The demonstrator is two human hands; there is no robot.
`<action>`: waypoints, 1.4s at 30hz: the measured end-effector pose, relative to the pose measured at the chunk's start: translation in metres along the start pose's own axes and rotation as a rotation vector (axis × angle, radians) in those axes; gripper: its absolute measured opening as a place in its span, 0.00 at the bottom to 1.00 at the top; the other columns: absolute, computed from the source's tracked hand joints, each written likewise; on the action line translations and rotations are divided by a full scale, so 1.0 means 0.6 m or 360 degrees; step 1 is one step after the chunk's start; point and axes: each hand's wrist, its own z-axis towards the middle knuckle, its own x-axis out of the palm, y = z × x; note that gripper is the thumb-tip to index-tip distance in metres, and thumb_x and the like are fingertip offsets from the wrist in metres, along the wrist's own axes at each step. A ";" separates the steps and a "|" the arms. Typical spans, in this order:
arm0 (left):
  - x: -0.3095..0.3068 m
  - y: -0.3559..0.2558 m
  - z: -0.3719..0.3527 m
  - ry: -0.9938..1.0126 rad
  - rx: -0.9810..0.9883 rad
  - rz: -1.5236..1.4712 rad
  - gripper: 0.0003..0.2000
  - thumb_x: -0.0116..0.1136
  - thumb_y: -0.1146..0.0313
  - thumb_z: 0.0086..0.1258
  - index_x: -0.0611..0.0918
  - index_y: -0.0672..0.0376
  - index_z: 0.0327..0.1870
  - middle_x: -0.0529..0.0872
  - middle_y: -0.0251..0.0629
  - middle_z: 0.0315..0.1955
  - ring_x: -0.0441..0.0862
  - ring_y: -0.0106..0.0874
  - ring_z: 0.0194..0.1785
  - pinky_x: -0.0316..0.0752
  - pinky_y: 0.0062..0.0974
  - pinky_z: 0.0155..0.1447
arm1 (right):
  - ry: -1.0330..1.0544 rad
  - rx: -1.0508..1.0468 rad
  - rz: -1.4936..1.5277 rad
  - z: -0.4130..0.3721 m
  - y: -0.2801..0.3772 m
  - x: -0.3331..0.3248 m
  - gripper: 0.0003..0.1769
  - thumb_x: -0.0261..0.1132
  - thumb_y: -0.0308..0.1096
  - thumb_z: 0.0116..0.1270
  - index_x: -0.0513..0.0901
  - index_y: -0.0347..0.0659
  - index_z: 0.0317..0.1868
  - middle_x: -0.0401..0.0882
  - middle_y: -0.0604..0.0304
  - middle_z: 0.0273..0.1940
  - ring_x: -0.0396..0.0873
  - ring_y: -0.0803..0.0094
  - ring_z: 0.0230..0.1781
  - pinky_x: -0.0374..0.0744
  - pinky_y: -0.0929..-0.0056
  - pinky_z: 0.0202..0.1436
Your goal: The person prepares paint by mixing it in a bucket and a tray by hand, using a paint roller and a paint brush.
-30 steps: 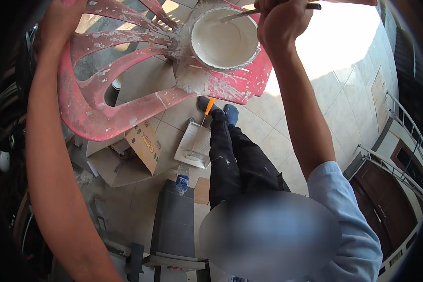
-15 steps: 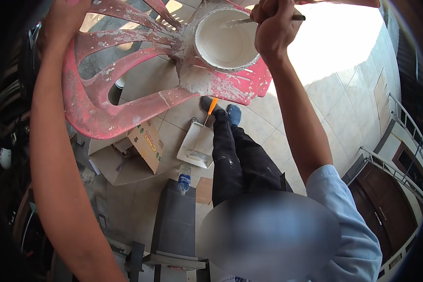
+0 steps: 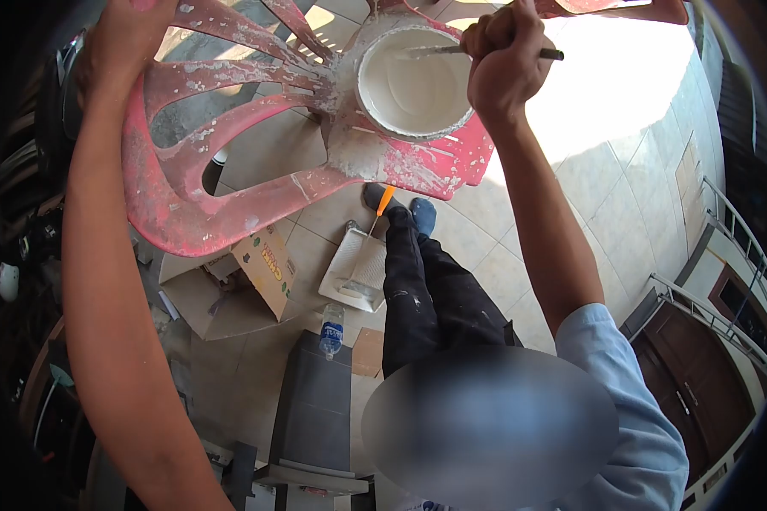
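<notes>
A red plastic chair (image 3: 222, 217), splashed with white and grey paint, fills the upper left of the head view. On its seat stands a round white bucket (image 3: 413, 132) with white paint (image 3: 413, 85) inside. My right hand (image 3: 507, 64) is closed around a thin stick (image 3: 441, 49). Its pale, paint-coated end reaches over the rim into the bucket, and the dark end sticks out to the right of my fist. At the top left, my left hand (image 3: 128, 38) is wrapped over the edge of the chair's backrest; its fingers are partly hidden.
Below the chair lie a paint tray (image 3: 337, 285) and an orange-handled tool (image 3: 386, 200) by my feet. Nearby are an open cardboard box (image 3: 268, 264), a water bottle (image 3: 331, 332) and a dark bench-like block (image 3: 315, 409). Sunlit floor tiles (image 3: 605, 187) stretch right.
The chair and bucket sit slightly lower in view. My right hand has shifted a little right and down with the stick, which stays inside the bucket. My left hand keeps its hold.
</notes>
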 end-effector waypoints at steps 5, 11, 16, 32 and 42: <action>0.010 0.021 0.014 0.0079 0.0053 -0.0201 0.25 0.64 0.49 0.61 0.81 0.58 0.53 0.84 0.51 0.46 0.82 0.47 0.51 0.76 0.36 0.53 | 0.0818 0.0666 -0.0641 -0.041 0.019 -0.065 0.33 0.44 0.48 0.77 0.61 0.40 0.12 0.59 0.66 0.12 0.57 0.78 0.14 0.59 0.73 0.19; 0.043 0.049 0.019 -0.0085 0.0263 -0.0044 0.24 0.63 0.51 0.63 0.81 0.60 0.52 0.83 0.52 0.47 0.81 0.48 0.51 0.76 0.37 0.54 | 0.0449 -0.0249 -0.0089 0.088 0.076 -0.011 0.22 0.48 0.41 0.78 0.61 0.51 0.21 0.52 0.73 0.14 0.46 0.83 0.11 0.50 0.77 0.14; 0.015 0.020 0.012 0.0020 0.0110 -0.0164 0.24 0.64 0.51 0.62 0.80 0.61 0.53 0.83 0.53 0.48 0.81 0.49 0.51 0.76 0.38 0.53 | 0.0189 0.0350 -0.0057 -0.042 0.012 0.003 0.30 0.47 0.41 0.77 0.64 0.39 0.13 0.63 0.64 0.11 0.60 0.75 0.13 0.63 0.73 0.20; 0.021 0.023 0.012 -0.0050 0.0049 -0.0188 0.25 0.66 0.51 0.60 0.81 0.65 0.49 0.84 0.55 0.43 0.82 0.49 0.49 0.76 0.38 0.51 | 0.0249 0.0288 -0.0132 -0.059 -0.009 0.022 0.31 0.46 0.42 0.77 0.62 0.39 0.12 0.62 0.66 0.11 0.57 0.78 0.12 0.57 0.74 0.18; 0.041 0.046 0.022 -0.0065 0.0198 -0.0441 0.23 0.66 0.52 0.60 0.82 0.63 0.48 0.85 0.54 0.41 0.83 0.48 0.46 0.77 0.37 0.49 | 0.0455 0.0102 0.0185 0.102 0.021 -0.008 0.25 0.47 0.40 0.77 0.57 0.48 0.17 0.52 0.71 0.13 0.48 0.81 0.11 0.51 0.75 0.16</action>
